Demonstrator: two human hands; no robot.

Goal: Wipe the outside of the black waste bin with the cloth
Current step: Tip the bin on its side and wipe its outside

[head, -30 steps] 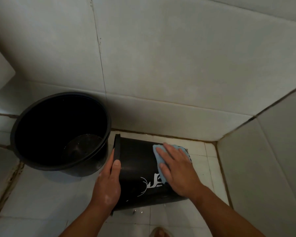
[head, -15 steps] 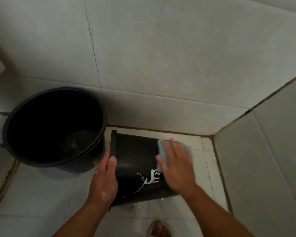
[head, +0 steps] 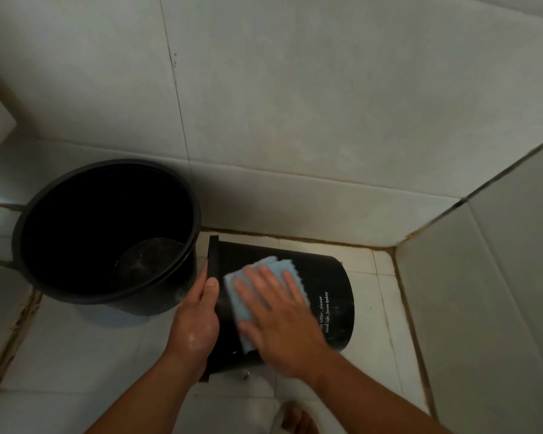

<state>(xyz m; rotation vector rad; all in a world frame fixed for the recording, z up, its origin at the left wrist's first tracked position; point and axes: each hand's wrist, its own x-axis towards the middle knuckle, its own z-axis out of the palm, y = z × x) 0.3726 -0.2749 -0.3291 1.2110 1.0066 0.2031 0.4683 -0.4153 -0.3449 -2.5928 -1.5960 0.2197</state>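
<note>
Head view: the black waste bin (head: 326,286) is laid on its side on the floor (head: 76,355), toward the far right corner where the walls meet, its mouth turned left beside a black bucket (head: 189,195). Its rim is gripped by the left hand (head: 196,321), thumb outside, apparently so that the round body is kept from rolling. The blue cloth (head: 237,289) is pressed flat on the upturned side under the straight, spread fingers of the right hand (head: 276,314), so that a broad patch is covered.

Smooth, seemingly plastic black waste bin (head: 326,286); soft, napped blue cloth (head: 243,303); glossy floor tiles (head: 85,349).
</note>
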